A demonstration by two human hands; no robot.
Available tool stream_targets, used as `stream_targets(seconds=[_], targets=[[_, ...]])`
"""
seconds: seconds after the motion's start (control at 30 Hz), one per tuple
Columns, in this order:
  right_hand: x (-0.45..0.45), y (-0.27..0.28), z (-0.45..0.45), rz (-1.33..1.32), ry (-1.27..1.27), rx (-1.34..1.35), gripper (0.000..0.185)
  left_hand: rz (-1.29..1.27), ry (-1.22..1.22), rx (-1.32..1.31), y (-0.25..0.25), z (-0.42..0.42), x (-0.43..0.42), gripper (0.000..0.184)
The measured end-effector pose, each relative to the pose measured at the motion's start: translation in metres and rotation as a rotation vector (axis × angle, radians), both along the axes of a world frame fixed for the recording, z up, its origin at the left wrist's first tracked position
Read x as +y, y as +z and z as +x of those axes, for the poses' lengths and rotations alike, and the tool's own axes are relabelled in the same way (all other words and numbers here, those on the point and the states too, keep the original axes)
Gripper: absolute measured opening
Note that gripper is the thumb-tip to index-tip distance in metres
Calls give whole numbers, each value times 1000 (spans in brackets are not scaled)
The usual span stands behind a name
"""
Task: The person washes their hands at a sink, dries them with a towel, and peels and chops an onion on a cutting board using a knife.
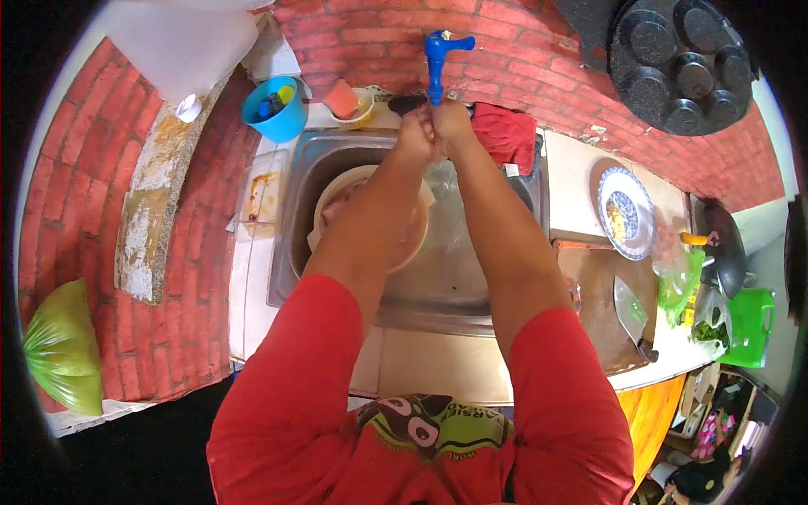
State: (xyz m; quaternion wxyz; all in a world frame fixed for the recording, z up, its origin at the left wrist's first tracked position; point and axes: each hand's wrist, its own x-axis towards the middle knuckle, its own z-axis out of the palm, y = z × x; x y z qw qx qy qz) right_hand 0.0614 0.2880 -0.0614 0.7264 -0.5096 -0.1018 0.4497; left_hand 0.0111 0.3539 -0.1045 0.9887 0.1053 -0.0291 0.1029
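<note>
1. Nearest the body, a pale basin sits in the sink, nearer than the hands and off to their left. Drips off the left forearm crossing above it could land in it!
2. Out front, left hand and right hand come together, fingers curled; whether they grip anything between them, I can't tell.
3. Just right of the right hand, a red cloth: splashing from the hands might soak it, or an outward elbow swing drag it in.
4. Just beyond the hands, the blue faucet! Long axis running from the brick wall toward the hands, outlet end aimed at them, lever sticking out rightward.
</note>
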Motion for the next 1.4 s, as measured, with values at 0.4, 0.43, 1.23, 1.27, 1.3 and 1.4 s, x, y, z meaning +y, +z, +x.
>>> stream_targets(seconds=[0.4, 0.43, 1.23, 1.27, 1.3, 1.4], targets=[[-45, 120, 12, 52, -370, -1119, 36, 516, 40, 524, -10, -3, 31, 19], [-48, 132, 7, -131, -330, -1226, 37, 751, 187, 748, -1, -13, 20, 22], [-139, -5, -190, -632, -117, -874, 60, 449, 142, 532, 53, -209, -163, 41], [-137, -14, -192, -603, -180, -874, 55, 461, 155, 656, 73, -210, -172, 42], [-136, -24, -192, -569, -235, -879, 52, 476, 179, 782, 88, -210, -174, 46], [-139, -19, -203, -650, -144, -893, 49, 39, 82, 458, -116, -180, -71, 40]])
